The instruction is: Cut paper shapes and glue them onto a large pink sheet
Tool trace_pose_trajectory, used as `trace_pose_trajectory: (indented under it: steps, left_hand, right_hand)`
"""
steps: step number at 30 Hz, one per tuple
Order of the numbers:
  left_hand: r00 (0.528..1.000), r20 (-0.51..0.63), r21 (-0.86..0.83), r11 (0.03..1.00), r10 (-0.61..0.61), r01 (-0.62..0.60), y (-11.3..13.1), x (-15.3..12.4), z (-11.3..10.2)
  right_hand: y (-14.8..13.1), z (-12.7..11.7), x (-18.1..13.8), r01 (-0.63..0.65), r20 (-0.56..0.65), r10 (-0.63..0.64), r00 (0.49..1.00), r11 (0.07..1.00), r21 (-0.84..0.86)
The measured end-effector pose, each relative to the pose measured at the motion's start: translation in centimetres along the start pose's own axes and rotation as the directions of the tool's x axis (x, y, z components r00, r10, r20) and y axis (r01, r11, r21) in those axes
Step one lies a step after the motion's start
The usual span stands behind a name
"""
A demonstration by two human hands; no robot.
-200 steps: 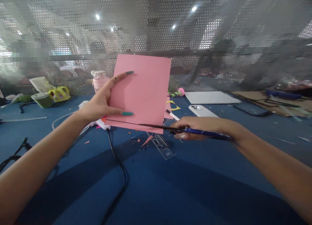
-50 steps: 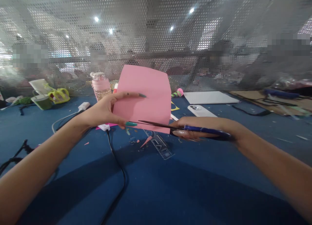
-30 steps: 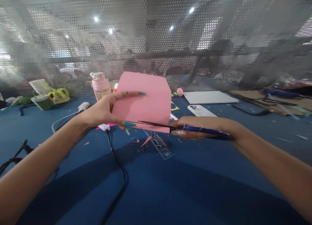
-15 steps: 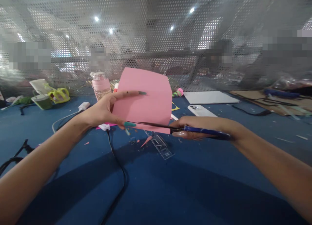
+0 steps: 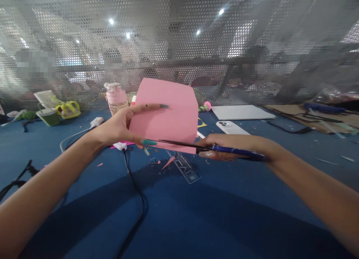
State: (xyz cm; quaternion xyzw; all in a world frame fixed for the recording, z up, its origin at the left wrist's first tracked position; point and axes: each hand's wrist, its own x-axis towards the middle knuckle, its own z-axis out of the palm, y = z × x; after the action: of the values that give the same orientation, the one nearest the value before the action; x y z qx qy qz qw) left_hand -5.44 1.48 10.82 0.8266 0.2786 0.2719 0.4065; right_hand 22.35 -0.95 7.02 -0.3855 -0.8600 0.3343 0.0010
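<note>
A sheet of pink paper (image 5: 168,101) is held up above the table, its top edge curling back. My left hand (image 5: 120,126) grips its left side, forefinger stretched across the face and thumb near the lower edge. In my right hand (image 5: 224,141) are scissors (image 5: 235,150) with blue handles, my fingers closed around them. Their dark blades lie along the sheet's lower edge, pointing left toward my left thumb, with a narrow pink strip showing below them. Below lies a clear stencil ruler (image 5: 186,169) beside a pointed pink paper scrap (image 5: 168,162).
The blue table (image 5: 179,221) carries a black cable (image 5: 140,199), a pink bottle (image 5: 116,98), a white phone (image 5: 231,127) and white paper (image 5: 242,112). Cardboard (image 5: 303,116) lies far right; a green cup (image 5: 49,116) and yellow basket-like item (image 5: 68,110) stand left. Perforated mesh (image 5: 179,45) rises behind.
</note>
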Motion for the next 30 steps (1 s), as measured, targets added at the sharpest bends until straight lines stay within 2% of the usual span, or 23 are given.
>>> trace_pose_trajectory:
  steps: [10, 13, 17, 20, 24, 30]
  left_hand:
    - [1.000, -0.011, 0.009, 1.000, 0.023, -0.023, -0.09, 0.00, -0.04]
    - [1.000, -0.016, 0.000, 1.000, 0.005, -0.005, -0.03, -0.03, 0.00]
    - [0.999, -0.035, -0.003, 1.000, -0.005, 0.005, 0.06, -0.04, 0.06]
    - [0.999, -0.034, -0.009, 1.000, -0.011, 0.010, 0.04, -0.05, 0.03]
    - [1.000, -0.003, -0.011, 1.000, 0.009, -0.009, -0.04, -0.07, -0.03]
    - [1.000, 0.000, -0.015, 1.000, -0.010, 0.010, 0.00, -0.04, 0.07]
  right_hand:
    - [0.12, -0.05, 0.12, 0.027, 0.009, -0.027, 1.000, 1.000, 0.002]
    - [0.24, -0.03, 0.13, 0.034, 0.037, -0.036, 0.999, 0.997, 0.062]
    - [0.21, 0.01, 0.06, -0.053, 0.073, 0.038, 0.997, 0.978, 0.203]
    - [0.08, 0.02, 0.01, -0.052, 0.076, 0.034, 0.997, 0.964, 0.259]
    - [-0.05, 0.03, -0.06, -0.058, 0.059, 0.045, 0.997, 0.969, 0.240]
    - [-0.47, -0.10, -0.20, 0.046, 0.050, -0.051, 0.997, 0.994, 0.097]
